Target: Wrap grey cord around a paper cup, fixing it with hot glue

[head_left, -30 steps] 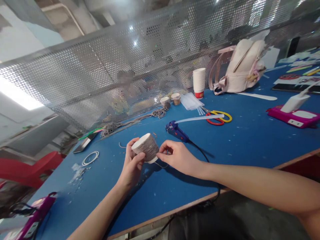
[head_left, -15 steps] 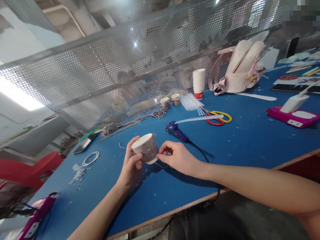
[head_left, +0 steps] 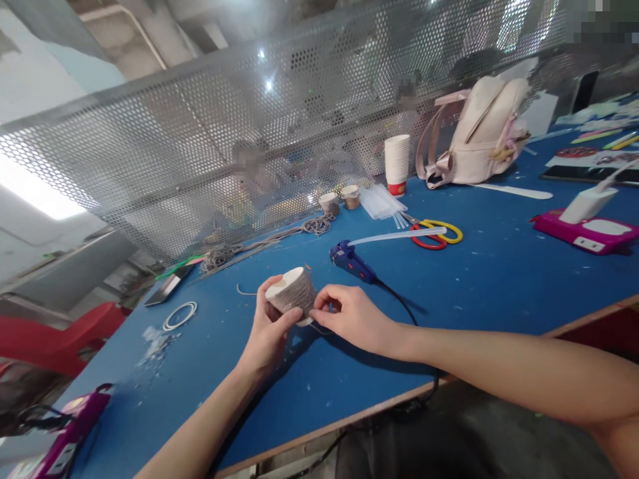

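Note:
A white paper cup [head_left: 293, 291], wound round with grey cord, lies tilted above the blue table. My left hand [head_left: 267, 332] grips it from the left, its thumb pressed on the cord near the narrow end. On the other side, my right hand [head_left: 352, 316] pinches the grey cord [head_left: 319, 330] close against the cup's lower edge; the fingertips partly hide it. Just behind my right hand lies a blue glue gun [head_left: 353, 263] with a long clear glue stick in it.
Scissors [head_left: 453, 231], clear bags [head_left: 382, 201], two small wrapped cups and a paper cup stack [head_left: 397, 163] stand farther back. Tangled cord [head_left: 222, 256] runs along the mesh screen [head_left: 190, 153]. A backpack [head_left: 479, 140] and purple power strip [head_left: 589, 233] are at right. A white ring [head_left: 180, 316] lies left.
My left thumb has slid right along the cord towards the cup's narrow end. The cup has shifted slightly right; my right hand keeps its pinch almost in place.

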Demonstrator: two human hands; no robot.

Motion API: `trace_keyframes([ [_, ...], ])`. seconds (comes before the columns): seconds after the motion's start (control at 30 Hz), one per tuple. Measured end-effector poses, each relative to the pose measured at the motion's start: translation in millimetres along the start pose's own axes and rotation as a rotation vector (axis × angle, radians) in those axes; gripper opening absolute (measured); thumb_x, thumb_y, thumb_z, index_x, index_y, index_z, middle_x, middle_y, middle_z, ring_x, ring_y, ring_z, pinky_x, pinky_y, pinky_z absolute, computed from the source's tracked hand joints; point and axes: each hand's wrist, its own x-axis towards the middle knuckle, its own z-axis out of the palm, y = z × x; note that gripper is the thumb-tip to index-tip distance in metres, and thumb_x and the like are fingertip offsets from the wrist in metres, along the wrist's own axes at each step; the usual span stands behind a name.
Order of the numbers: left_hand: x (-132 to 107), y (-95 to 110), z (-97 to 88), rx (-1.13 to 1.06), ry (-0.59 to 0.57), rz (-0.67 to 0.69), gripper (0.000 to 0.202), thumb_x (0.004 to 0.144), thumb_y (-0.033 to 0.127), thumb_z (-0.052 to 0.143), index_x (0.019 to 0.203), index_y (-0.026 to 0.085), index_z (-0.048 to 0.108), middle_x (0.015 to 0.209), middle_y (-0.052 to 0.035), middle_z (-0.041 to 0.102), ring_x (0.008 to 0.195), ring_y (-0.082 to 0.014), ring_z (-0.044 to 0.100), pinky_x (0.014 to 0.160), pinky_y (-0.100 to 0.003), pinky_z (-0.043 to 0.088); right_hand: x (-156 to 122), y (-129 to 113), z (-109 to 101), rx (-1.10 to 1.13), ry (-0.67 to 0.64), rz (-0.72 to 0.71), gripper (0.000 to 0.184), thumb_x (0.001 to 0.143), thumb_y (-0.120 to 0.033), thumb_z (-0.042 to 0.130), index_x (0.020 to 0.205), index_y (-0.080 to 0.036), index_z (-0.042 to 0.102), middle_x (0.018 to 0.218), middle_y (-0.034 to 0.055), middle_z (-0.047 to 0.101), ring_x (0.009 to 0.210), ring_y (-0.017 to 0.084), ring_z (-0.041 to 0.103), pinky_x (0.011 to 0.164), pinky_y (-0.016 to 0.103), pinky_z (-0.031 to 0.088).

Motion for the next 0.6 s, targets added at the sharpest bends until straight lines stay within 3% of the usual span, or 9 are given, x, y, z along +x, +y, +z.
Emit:
trace_keyframes([
  [0.27, 0.7, 1.8, 0.6, -0.017, 0.011, -0.031, 0.057, 0.066, 0.021, 0.075, 0.115, 0.033, 0.049, 0.103, 0.0009, 0.063, 0.09, -0.0165, 0.063, 0.075, -0.028, 0.053, -2.1, 3.9, -4.2, -0.181, 0.015, -0.176, 0.006, 0.081, -0.017, 0.067, 0.076, -0.019, 0.067, 0.076, 0.0006, 0.062, 0.067, 0.012, 0.055, 0.065, 0.024, 0.041],
  [0.43, 0.0, 1.3, -0.1, -0.009, -0.03, -0.065, 0.043, 0.067, 0.021, 0.072, 0.105, 0.029, 0.054, 0.094, 0.0033, 0.062, 0.084, -0.0133, 0.061, 0.07, -0.023, 0.051, -5.3, 3.8, -6.3, -0.326, 0.01, -0.215, 0.008, 0.084, -0.018, 0.064, 0.082, -0.019, 0.071, 0.078, 0.0018, 0.063, 0.066, 0.013, 0.055, 0.063, 0.025, 0.038],
  [0.6, -0.7, 0.5, -0.4, 0.002, -0.029, -0.068, 0.046, 0.066, 0.018, 0.071, 0.107, 0.031, 0.054, 0.096, 0.0029, 0.062, 0.085, -0.0137, 0.06, 0.07, -0.024, 0.051, -5.5, 4.2, -8.4, -0.41, 0.007, -0.207, 0.011, 0.086, -0.021, 0.063, 0.089, -0.021, 0.074, 0.079, 0.0024, 0.063, 0.067, 0.014, 0.056, 0.063, 0.026, 0.037],
])
